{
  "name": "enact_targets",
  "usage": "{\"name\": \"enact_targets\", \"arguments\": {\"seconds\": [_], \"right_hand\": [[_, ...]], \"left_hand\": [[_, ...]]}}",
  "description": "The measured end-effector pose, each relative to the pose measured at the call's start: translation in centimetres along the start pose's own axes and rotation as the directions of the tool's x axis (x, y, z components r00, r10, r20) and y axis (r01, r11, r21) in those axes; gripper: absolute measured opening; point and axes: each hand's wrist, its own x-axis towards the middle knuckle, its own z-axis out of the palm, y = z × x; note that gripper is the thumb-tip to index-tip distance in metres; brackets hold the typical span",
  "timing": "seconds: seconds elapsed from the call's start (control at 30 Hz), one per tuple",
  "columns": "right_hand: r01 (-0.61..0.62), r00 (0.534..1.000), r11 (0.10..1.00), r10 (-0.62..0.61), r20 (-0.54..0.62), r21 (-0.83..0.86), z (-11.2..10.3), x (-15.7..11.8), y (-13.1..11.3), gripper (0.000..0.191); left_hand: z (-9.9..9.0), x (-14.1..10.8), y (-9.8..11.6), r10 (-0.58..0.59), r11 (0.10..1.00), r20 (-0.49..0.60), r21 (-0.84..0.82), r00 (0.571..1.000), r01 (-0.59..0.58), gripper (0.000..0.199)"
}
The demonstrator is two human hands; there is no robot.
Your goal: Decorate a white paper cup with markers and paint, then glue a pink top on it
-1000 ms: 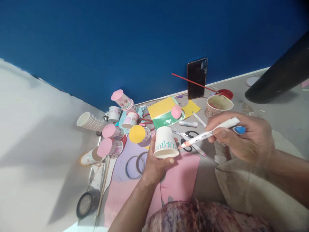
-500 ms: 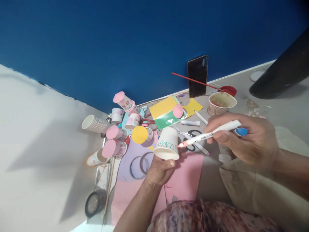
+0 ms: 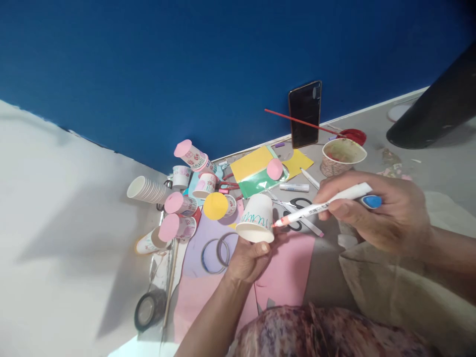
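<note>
Toward the left, a nested row of white paper cups (image 3: 150, 191) lies on its side, a dark tape roll (image 3: 159, 302) nearer; next come decorated cups (image 3: 188, 227), some bearing pink paper discs (image 3: 173, 203); centrally, the left hand (image 3: 248, 260) clasps a tilted white cup (image 3: 257, 208) in its fingers, mouth facing near, teal lines by the rim; right of it, the right hand (image 3: 379, 210) pinches a white marker (image 3: 318, 209) between its fingers, tip at the cup's right side, contact unclear; at far right slants a black cylinder (image 3: 431, 109).

A cluttered grey surface (image 3: 323, 270)
On it lie pink paper (image 3: 292, 263), purple paper (image 3: 194, 258), black-handled scissors (image 3: 293, 202) and a white marker (image 3: 294, 187); a patterned cup (image 3: 331, 167) stands upright.
</note>
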Motion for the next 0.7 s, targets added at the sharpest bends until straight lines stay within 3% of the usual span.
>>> {"name": "enact_targets", "arguments": {"seconds": [0.17, 0.27, 0.37, 0.5, 0.7], "right_hand": [[-0.117, 0.991, 0.987, 0.124, -0.058, 0.106, 0.6, -0.2, 0.9, 0.014], [-0.203, 0.977, 0.977, 0.207, -0.059, 0.058, 0.8, 0.0, 1.5, 0.016], [-0.245, 0.966, 0.969, 0.245, 0.080, -0.006, 0.9, 0.2, 2.1, 0.041], [-0.191, 0.936, 0.973, 0.219, 0.276, -0.126, 1.5, -0.2, 3.0, 0.083], [-0.071, 0.908, 0.973, 0.154, 0.389, -0.221, 1.8, -0.9, 3.6, 0.076]], "left_hand": [[0.0, 0.1, -0.1, 0.017, 1.000, -0.007, 0.025, 1.000, -0.017, 0.085], [0.1, 0.1, -0.2, 0.056, 0.994, -0.034, 0.099, 0.998, -0.052, 0.094], [0.6, 0.0, -0.3, 0.102, 0.984, -0.048, 0.150, 0.994, -0.093, 0.106], [1.2, -0.3, -0.6, 0.120, 0.976, -0.004, 0.186, 0.993, -0.117, 0.107], [1.0, -0.3, -1.0, 0.193, 0.922, 0.036, 0.336, 0.981, -0.193, 0.106]]}}
